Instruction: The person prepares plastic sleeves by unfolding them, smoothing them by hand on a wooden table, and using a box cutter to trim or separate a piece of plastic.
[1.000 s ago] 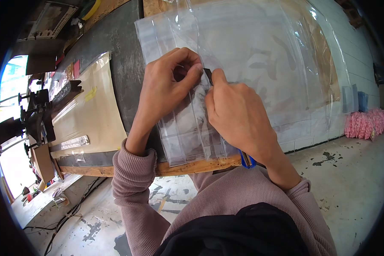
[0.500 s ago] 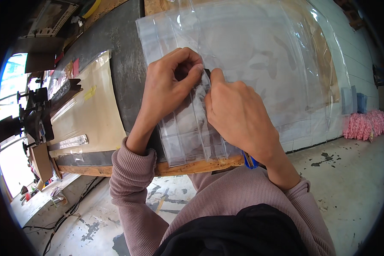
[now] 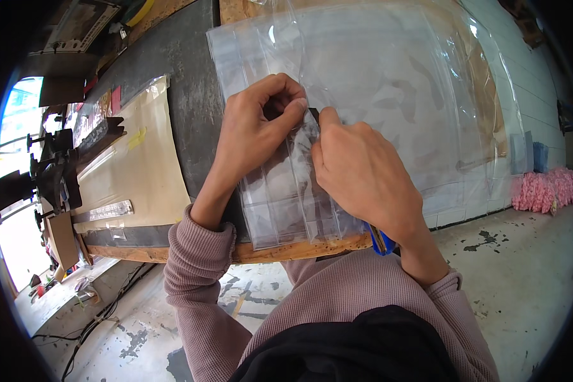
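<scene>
A clear plastic sheet with folds and seams is spread over the worktable. My left hand is closed in a pinch, thumb against forefinger, on a raised fold of the plastic. Close to its right, my right hand is closed around a blue-handled tool. The handle end shows below the palm, near the table edge. At the forefinger a dark tip pokes out against the fold. The palm hides the middle of the tool, so its exact kind cannot be told.
To the left, a tan sheet lies on the dark table surface with a clear ruler on it. Black clamp-like hardware stands farther left. A wooden edge borders the table in front. Pink bundles sit at the right.
Both hands have shifted slightly to the right in the picture, with the fold and the blue-handled tool. Each hand keeps its grip.
</scene>
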A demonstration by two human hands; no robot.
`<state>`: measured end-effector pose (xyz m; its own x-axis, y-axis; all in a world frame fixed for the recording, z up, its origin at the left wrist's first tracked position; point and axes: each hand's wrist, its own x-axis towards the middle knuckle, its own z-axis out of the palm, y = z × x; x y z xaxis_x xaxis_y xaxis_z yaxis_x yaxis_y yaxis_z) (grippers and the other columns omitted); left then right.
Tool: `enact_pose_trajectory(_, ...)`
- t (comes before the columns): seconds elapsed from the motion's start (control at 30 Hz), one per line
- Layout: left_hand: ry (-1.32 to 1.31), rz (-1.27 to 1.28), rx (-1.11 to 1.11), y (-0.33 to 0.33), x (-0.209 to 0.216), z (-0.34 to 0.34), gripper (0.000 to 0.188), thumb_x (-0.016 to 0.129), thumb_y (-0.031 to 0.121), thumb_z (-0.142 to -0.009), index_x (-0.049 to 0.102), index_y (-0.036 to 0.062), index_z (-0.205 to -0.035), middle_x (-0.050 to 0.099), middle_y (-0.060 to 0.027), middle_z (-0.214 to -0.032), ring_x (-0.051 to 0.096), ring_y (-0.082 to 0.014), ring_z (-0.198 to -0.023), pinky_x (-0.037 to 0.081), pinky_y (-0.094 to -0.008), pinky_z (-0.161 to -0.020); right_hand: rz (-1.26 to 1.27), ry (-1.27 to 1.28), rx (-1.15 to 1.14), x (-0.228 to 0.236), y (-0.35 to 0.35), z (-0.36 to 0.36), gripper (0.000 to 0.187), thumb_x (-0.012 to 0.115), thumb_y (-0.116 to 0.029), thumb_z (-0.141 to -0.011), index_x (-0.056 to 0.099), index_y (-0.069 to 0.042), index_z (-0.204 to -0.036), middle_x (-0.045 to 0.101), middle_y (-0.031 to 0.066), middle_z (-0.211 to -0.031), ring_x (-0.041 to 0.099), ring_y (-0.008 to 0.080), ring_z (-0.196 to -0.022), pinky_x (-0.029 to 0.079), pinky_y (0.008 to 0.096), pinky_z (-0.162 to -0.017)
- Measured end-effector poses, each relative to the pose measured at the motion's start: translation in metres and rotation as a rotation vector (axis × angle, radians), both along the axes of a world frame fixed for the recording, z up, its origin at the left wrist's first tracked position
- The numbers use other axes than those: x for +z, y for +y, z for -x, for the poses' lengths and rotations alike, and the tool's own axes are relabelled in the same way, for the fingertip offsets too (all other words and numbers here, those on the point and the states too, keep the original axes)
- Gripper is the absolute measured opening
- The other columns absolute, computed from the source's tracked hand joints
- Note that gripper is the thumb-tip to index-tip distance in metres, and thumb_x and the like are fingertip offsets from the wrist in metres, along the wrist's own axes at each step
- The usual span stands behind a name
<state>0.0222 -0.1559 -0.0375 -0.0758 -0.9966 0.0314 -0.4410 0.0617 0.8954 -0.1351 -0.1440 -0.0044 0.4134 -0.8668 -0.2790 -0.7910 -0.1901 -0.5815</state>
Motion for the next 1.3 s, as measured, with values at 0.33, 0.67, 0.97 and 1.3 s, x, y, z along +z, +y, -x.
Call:
enact_pose_trajectory(0.33, 0.044, -0.019, -0.01, -0.0007, 0.0001, -0.0025, 0.012, 0.062, 0.01, -0.081, 0.062, -0.0008, -0.085, 0.062, -0.0032, -0.068, 0.056, -0.0074, -0.06, 0.045, -0.0226, -0.059, 0.029, -0.088, -0.028, -0.0022, 0.0024, 0.0033, 0.022, 0.053, -0.013, -0.084, 0.052, 0.01, -0.087, 0.061, 0.0285, -0.067, 0.065, 0.0399, -0.066, 0.053, 0.0436, -0.063)
enact_pose_trajectory(0.67, 0.038, -0.027, -0.012, -0.0007, 0.0007, -0.0034, 0.012, 0.062, 0.011, -0.081, 0.062, -0.0006, -0.086, 0.063, -0.003, -0.068, 0.057, -0.0073, -0.06, 0.046, -0.0226, -0.059, 0.034, -0.069, -0.032, -0.0019, 0.0026, -0.0001, 0.021, 0.053, -0.012, -0.084, 0.052, 0.009, -0.087, 0.061, 0.027, -0.066, 0.064, 0.0406, -0.066, 0.053, 0.0436, -0.062)
enact_pose_trajectory(0.97, 0.028, -0.009, -0.001, 0.0006, -0.0019, -0.0016, 0.011, 0.063, 0.01, -0.081, 0.062, -0.0006, -0.084, 0.062, -0.003, -0.068, 0.056, -0.0073, -0.061, 0.046, -0.0223, -0.058, 0.023, 0.002, -0.005, 0.002, -0.0001, -0.0037, 0.02, 0.053, -0.007, -0.081, 0.052, 0.011, -0.09, 0.062, 0.0277, -0.07, 0.065, 0.0398, -0.069, 0.053, 0.0432, -0.064)
enact_pose_trajectory(1.3, 0.059, -0.02, -0.004, -0.0017, -0.0024, -0.0017, 0.011, 0.063, 0.009, -0.081, 0.061, -0.0011, -0.084, 0.061, -0.0029, -0.067, 0.056, -0.0069, -0.061, 0.045, -0.0217, -0.058, -0.035, -0.025, -0.001, 0.0046, -0.0039, -0.0009, 0.023, 0.052, -0.009, -0.083, 0.053, 0.013, -0.09, 0.061, 0.0279, -0.068, 0.065, 0.0399, -0.067, 0.053, 0.0425, -0.061)
